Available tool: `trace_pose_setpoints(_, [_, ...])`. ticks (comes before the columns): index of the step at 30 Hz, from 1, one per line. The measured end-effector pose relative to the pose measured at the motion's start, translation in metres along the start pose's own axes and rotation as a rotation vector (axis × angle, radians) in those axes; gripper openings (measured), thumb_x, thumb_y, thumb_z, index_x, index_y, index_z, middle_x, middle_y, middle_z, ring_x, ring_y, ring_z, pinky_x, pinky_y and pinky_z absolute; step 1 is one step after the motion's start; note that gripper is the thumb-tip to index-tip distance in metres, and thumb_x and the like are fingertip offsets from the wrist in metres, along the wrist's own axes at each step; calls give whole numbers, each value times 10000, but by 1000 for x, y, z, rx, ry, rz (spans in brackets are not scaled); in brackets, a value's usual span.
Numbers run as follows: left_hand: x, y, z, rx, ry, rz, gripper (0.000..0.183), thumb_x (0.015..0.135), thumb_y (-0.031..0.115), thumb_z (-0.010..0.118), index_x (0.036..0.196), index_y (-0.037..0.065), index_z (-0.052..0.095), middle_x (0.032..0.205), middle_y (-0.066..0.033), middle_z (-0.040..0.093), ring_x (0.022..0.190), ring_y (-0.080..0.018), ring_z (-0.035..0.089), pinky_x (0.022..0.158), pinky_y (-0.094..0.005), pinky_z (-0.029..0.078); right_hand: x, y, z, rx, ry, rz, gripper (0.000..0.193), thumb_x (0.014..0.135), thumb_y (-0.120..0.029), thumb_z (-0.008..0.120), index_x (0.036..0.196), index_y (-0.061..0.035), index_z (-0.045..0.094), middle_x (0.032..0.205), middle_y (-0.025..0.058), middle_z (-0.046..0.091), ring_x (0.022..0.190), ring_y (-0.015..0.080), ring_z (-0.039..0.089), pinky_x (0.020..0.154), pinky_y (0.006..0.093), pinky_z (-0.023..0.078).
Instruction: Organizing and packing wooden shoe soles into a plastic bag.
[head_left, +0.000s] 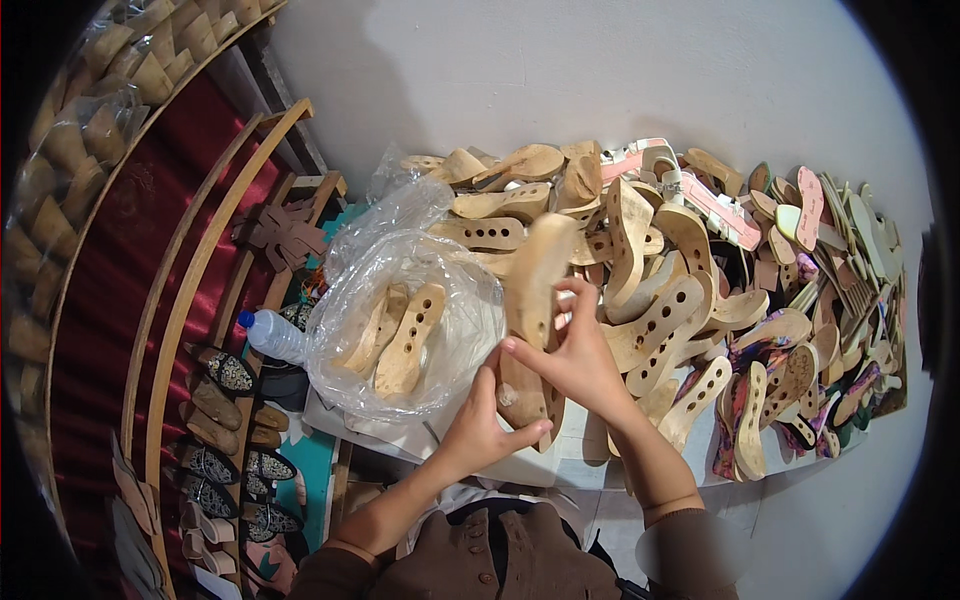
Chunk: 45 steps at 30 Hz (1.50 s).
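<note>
In front of me a pale wooden shoe sole (541,262) is held upright, its upper end slightly blurred. My right hand (582,362) grips it from the right, thumb across its middle and fingers along its edge. At the lower, heel end my left hand (478,432) is closed on it from the left, the thumb lying low across the wood. Whether a second sole lies behind it, I cannot tell. Just left of my hands stands an open clear plastic bag (463,350) containing wooden soles (411,342) with round holes along them.
A large heap of wooden soles (660,318) covers the table on the right, with pink-and-white straps (718,208) and stacked flat insoles (868,240). A blue-capped plastic bottle (275,336) is beside the bag. To the left, a wooden rack (205,235) holds patterned shoes (228,372).
</note>
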<state>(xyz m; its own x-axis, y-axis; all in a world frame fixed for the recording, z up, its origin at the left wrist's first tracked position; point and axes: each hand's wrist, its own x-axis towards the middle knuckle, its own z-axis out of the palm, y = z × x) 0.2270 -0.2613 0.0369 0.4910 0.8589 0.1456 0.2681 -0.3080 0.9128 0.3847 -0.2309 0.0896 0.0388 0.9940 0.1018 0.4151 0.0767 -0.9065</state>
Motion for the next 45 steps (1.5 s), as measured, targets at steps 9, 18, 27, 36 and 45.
trace_pose_setpoints(9, [-2,8,-93,-739,-170,-209,862,720,311,578,1368,-55,143,1372,-156,273,1268,-221,293,1042,-317,228,35,-32,-19,-472,-22,-623,635,699,33,530,1286,-130,354,1291,211,300,1195,379,332,962,438,339])
trace_pose_setpoints(18, [2,10,-157,-621,-196,-379,787,773,369,535,1358,-48,211,1312,-150,384,1197,-194,398,975,-285,327,63,-46,6,-822,-23,-996,665,702,11,547,1282,-279,401,1331,110,345,1237,315,329,1011,442,307])
trace_pose_setpoints(27, [-3,-12,-185,-715,-254,-469,790,737,389,554,1329,-43,259,1256,-154,436,1118,-187,482,930,-286,390,73,-62,48,-817,-399,-1183,744,646,-54,613,1300,-306,363,1231,72,440,1178,248,401,1035,438,277])
trace_pose_setpoints(36, [-15,-16,-206,-699,-327,-416,744,761,427,551,1297,-36,325,1202,-148,487,1044,-183,526,861,-314,430,97,-79,63,-713,-588,-1187,526,612,-153,674,1106,-106,497,1000,30,517,1043,213,479,1014,383,293])
trace_pose_setpoints(45, [-1,0,-185,876,191,-407,871,716,169,655,1396,91,115,1348,-247,278,1114,-419,442,841,-408,436,88,-35,118,-1524,-435,-1330,279,738,-191,547,1003,-111,583,1030,2,536,1074,172,463,1014,334,277])
